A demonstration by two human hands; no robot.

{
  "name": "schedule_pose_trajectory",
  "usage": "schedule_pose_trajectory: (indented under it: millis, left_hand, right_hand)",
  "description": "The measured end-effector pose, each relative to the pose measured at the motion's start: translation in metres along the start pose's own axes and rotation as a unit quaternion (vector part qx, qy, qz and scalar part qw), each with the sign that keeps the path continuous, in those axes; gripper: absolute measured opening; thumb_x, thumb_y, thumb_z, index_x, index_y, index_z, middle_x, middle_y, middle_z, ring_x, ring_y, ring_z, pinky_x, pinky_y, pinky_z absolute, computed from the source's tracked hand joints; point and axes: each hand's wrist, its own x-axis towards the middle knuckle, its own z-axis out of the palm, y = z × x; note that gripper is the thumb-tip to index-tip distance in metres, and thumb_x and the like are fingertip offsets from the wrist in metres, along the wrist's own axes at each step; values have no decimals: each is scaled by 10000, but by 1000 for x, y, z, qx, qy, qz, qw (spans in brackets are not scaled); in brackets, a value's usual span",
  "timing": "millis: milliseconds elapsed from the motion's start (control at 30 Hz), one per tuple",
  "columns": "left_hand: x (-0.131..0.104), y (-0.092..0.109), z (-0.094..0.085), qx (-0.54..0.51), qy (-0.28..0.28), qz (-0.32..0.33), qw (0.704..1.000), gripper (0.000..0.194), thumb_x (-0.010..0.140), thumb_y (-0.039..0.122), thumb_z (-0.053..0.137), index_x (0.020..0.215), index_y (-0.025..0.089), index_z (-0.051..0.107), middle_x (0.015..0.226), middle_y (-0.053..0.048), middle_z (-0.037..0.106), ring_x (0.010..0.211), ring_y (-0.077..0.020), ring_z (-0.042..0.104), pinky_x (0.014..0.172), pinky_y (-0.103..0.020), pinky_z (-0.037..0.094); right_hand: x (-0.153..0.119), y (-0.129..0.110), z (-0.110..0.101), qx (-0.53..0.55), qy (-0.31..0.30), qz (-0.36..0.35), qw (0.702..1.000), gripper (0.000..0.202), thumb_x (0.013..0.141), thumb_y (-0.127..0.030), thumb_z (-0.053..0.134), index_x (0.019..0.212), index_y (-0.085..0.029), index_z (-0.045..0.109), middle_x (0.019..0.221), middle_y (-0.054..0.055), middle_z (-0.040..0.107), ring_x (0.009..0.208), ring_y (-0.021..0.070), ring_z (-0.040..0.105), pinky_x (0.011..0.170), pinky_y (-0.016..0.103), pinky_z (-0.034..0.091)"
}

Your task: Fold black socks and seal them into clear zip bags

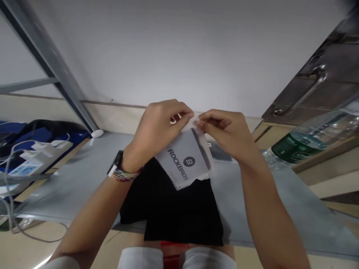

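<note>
Forearms (pixel 265 205); ROCKBROS packet (pixel 182 157).
Left hand (pixel 158 125), right hand (pixel 230 130): our fingers (pixel 183 108) clamped on its top edge, body slanting below.

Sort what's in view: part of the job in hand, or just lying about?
Part of the job:
- bag, pinched by left hand and right hand
- black cloth, below it, probably

Lying about, apparently:
- bottle
- power strip

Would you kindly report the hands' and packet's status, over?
Left hand, right hand pinching top of packet. Black cloth beneath, contact unclear. Bottle off to the right.
</note>
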Motion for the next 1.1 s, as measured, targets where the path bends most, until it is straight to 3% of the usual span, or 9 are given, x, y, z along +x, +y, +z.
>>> schedule_pose_trajectory:
  millis: [133, 300, 433, 567, 667, 767, 867, 967, 1100]
  left_hand:
    - [4, -5, -5, -82, -24, -21, 996, 191, 1028, 257, 595, 928, 208, 751, 838, -9, 761, 788, -184, 722, 712, -308, 571]
    - [5, -16, -10, -131, -60, -11, 989, 119, 990, 250, 662, 888, 204, 702, 821, -8, 728, 776, -175, 698, 697, -303, 558]
    - [3, -24, -7, -130, -75, -9, 989, 120, 1003, 229, 647, 888, 205, 674, 818, -3, 690, 759, -163, 666, 684, -303, 540]
    - [2, -43, -13, -115, 12, -15, 993, 118, 1014, 240, 670, 899, 220, 664, 806, 7, 662, 732, -151, 632, 663, -311, 517]
    - [2, -68, -26, -108, 105, -17, 988, 111, 1011, 261, 698, 904, 237, 678, 775, 18, 645, 700, -141, 595, 641, -323, 484]
    - [1, -89, -40, -105, 134, -36, 985, 154, 1012, 340, 725, 891, 255, 685, 756, 28, 645, 703, -140, 581, 659, -348, 488]
    - [-2, -94, -49, -98, 69, -68, 990, 198, 1038, 427, 698, 915, 273, 685, 778, 33, 667, 762, -147, 606, 728, -372, 533]
    - [-5, -86, -52, -101, -50, -102, 988, 224, 1031, 449, 690, 923, 253, 696, 827, 5, 718, 822, -180, 664, 763, -376, 561]
    - [-5, -78, -40, -103, -162, -108, 975, 245, 1018, 423, 663, 882, 224, 710, 829, -18, 748, 782, -177, 699, 695, -309, 549]
  right_hand:
    - [11, -1, 14, 35, -15, -9, 999, 207, 949, -423, 748, 875, -235, 790, 834, 11, 741, 776, 182, 662, 684, 323, 518]
    - [12, 1, 24, 15, -12, -23, 1000, 259, 1006, -378, 665, 802, -225, 709, 746, -12, 656, 717, 155, 575, 654, 304, 444]
    - [10, 8, 32, -14, -19, -78, 997, 218, 1042, -288, 596, 836, -232, 641, 808, -11, 650, 758, 157, 570, 706, 316, 440]
    - [10, 20, 23, -82, -50, -125, 988, 193, 1050, -259, 562, 867, -237, 621, 867, 11, 665, 796, 176, 584, 737, 336, 444]
    - [12, 32, 3, -121, -95, -92, 984, 211, 1054, -302, 565, 877, -235, 658, 908, 30, 708, 837, 199, 629, 772, 359, 466]
    - [13, 45, -16, -138, -112, -47, 983, 212, 1030, -345, 603, 888, -232, 712, 941, 47, 749, 883, 223, 674, 793, 374, 492]
    - [14, 55, -27, -154, -97, -15, 983, 214, 1000, -377, 637, 885, -230, 742, 933, 52, 771, 864, 226, 703, 775, 370, 519]
    - [14, 64, -29, -156, -82, 40, 984, 242, 1002, -416, 645, 893, -221, 735, 786, 30, 749, 717, 200, 711, 691, 346, 527]
    - [15, 76, -25, -68, -69, 98, 990, 313, 1001, -522, 662, 937, -219, 705, 739, 17, 731, 686, 201, 748, 666, 338, 583]
